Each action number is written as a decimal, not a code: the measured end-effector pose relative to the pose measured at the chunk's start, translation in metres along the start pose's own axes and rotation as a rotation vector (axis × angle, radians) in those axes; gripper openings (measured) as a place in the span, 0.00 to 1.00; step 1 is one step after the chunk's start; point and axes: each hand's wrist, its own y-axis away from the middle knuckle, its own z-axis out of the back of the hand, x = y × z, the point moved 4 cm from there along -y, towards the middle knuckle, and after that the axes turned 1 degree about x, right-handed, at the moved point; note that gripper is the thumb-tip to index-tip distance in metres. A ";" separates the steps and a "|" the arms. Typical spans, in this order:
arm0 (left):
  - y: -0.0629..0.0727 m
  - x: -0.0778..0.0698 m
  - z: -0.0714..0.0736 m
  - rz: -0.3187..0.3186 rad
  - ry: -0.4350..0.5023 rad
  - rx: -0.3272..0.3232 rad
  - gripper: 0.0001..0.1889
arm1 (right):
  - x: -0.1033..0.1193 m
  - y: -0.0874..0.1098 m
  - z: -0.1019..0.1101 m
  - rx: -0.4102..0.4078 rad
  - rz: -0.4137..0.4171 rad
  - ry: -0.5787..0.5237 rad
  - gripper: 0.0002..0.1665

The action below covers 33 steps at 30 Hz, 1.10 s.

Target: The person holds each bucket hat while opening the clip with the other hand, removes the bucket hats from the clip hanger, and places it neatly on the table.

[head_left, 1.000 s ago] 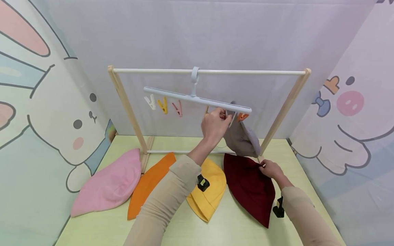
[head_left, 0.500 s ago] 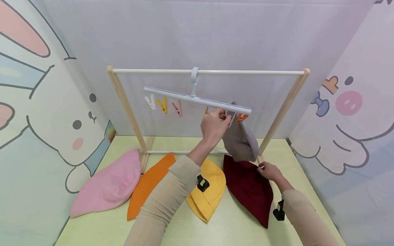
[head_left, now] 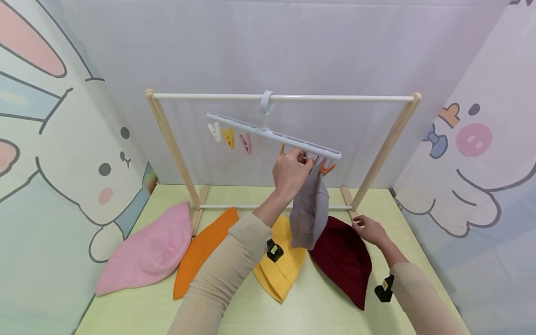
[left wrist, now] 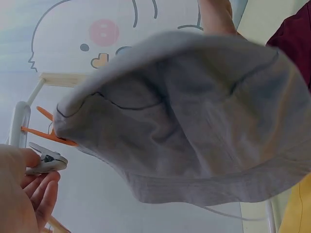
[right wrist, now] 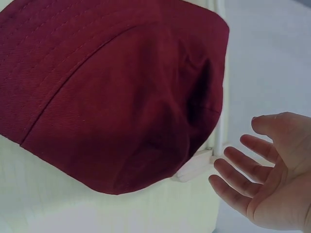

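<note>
In the head view my left hand (head_left: 292, 171) is raised under the right half of a pale blue hanger (head_left: 268, 132). Its thumb and fingers pinch a grey clothespin (left wrist: 47, 162). A grey bucket hat (head_left: 309, 211) hangs down beside that hand, its brim edge at an orange clothespin (left wrist: 53, 135) on the hanger's end. My right hand (right wrist: 277, 174) holds nothing; its fingers are spread and loosely bent. It is just right of a dark red bucket hat (head_left: 343, 256) on the table.
A rack with a white rod (head_left: 343, 98) bears the tilted hanger. White (head_left: 215, 131), yellow (head_left: 228, 137) and pink (head_left: 245, 143) clothespins hang on its left half. Pink (head_left: 146, 251), orange (head_left: 205, 251) and yellow (head_left: 280, 274) hats lie on the table (head_left: 138, 316).
The grey hat has swung left and down, away from the right hand. The hanger has turned and tips further down at the right. The right hand's fingers have loosened; the left hand stays in place.
</note>
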 end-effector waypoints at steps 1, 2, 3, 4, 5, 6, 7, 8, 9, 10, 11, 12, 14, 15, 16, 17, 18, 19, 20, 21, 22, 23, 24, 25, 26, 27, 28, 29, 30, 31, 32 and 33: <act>0.000 0.000 0.001 -0.003 -0.001 0.000 0.07 | 0.002 0.001 0.001 -0.011 0.007 -0.004 0.21; 0.000 0.000 0.001 -0.006 -0.002 0.000 0.07 | 0.004 0.002 0.003 -0.020 0.013 -0.010 0.21; 0.000 0.001 0.002 -0.010 -0.004 0.000 0.07 | 0.007 0.002 0.004 -0.029 0.019 -0.018 0.21; 0.000 0.001 0.001 -0.011 -0.008 0.000 0.07 | 0.008 0.003 0.005 -0.039 0.020 -0.030 0.20; 0.000 0.001 0.001 -0.012 -0.013 0.001 0.07 | 0.009 0.003 0.006 -0.051 0.023 -0.038 0.20; 0.000 0.001 0.001 -0.011 -0.018 0.001 0.07 | 0.010 0.003 0.008 -0.062 0.030 -0.048 0.20; 0.000 0.002 0.001 -0.009 -0.021 0.003 0.07 | 0.012 0.004 0.009 -0.075 0.037 -0.057 0.20; 0.000 0.002 0.000 -0.006 -0.023 0.005 0.07 | 0.013 0.004 0.010 -0.087 0.045 -0.065 0.20; 0.000 0.002 0.000 -0.001 -0.028 0.007 0.07 | 0.014 0.004 0.012 -0.098 0.048 -0.073 0.20; 0.000 0.003 0.000 0.004 -0.030 0.010 0.07 | 0.015 0.004 0.013 -0.109 0.053 -0.080 0.20; 0.000 0.003 -0.001 0.008 -0.032 0.013 0.07 | 0.016 0.004 0.014 -0.117 0.057 -0.086 0.20; 0.000 0.004 -0.001 0.011 -0.031 0.016 0.07 | 0.018 0.005 0.015 -0.120 0.062 -0.091 0.21; 0.000 0.004 -0.001 0.014 -0.028 0.018 0.08 | 0.022 0.006 0.018 -0.127 0.062 -0.100 0.21; 0.000 0.005 -0.002 0.015 -0.028 0.019 0.08 | 0.023 0.006 0.019 -0.128 0.059 -0.106 0.21; 0.000 0.005 -0.002 0.013 -0.027 0.019 0.08 | 0.026 0.007 0.020 -0.128 0.059 -0.110 0.22; 0.000 0.005 -0.002 0.012 -0.028 0.020 0.08 | 0.028 0.008 0.021 -0.128 0.058 -0.116 0.22; -0.001 0.005 -0.002 0.012 -0.027 0.020 0.08 | 0.030 0.009 0.023 -0.130 0.058 -0.121 0.22; -0.001 0.005 -0.003 0.013 -0.029 0.020 0.08 | 0.032 0.010 0.024 -0.133 0.059 -0.129 0.22; -0.001 0.005 -0.003 0.014 -0.032 0.019 0.08 | 0.034 0.010 0.025 -0.134 0.061 -0.135 0.23; -0.001 0.005 -0.003 0.015 -0.035 0.018 0.08 | 0.037 0.011 0.026 -0.137 0.066 -0.145 0.23; -0.001 0.005 -0.003 0.014 -0.038 0.019 0.08 | 0.039 0.012 0.027 -0.142 0.071 -0.154 0.23; -0.001 0.005 -0.003 0.015 -0.040 0.019 0.08 | 0.041 0.012 0.028 -0.148 0.074 -0.163 0.23; -0.001 0.005 -0.004 0.016 -0.043 0.021 0.08 | 0.043 0.013 0.029 -0.154 0.077 -0.170 0.24; -0.001 0.005 -0.004 0.016 -0.045 0.023 0.08 | 0.046 0.014 0.030 -0.161 0.082 -0.176 0.24; -0.001 0.005 -0.004 0.014 -0.047 0.025 0.08 | 0.048 0.014 0.031 -0.167 0.086 -0.183 0.24; -0.001 0.005 -0.005 0.012 -0.047 0.027 0.08 | 0.051 0.015 0.031 -0.175 0.091 -0.194 0.25; -0.001 0.005 -0.005 0.010 -0.047 0.030 0.07 | 0.053 0.015 0.031 -0.183 0.096 -0.201 0.25; -0.001 0.005 -0.005 0.008 -0.046 0.032 0.07 | 0.056 0.015 0.032 -0.190 0.103 -0.209 0.26; -0.001 0.005 -0.006 0.006 -0.044 0.032 0.06 | 0.058 0.015 0.031 -0.197 0.110 -0.218 0.26; -0.001 0.005 -0.006 0.003 -0.041 0.031 0.06 | 0.061 0.015 0.031 -0.204 0.119 -0.227 0.27; -0.001 0.005 -0.006 0.000 -0.039 0.031 0.06 | 0.063 0.016 0.031 -0.210 0.126 -0.237 0.27; -0.001 0.005 -0.006 -0.004 -0.037 0.029 0.06 | 0.066 0.016 0.032 -0.219 0.133 -0.242 0.28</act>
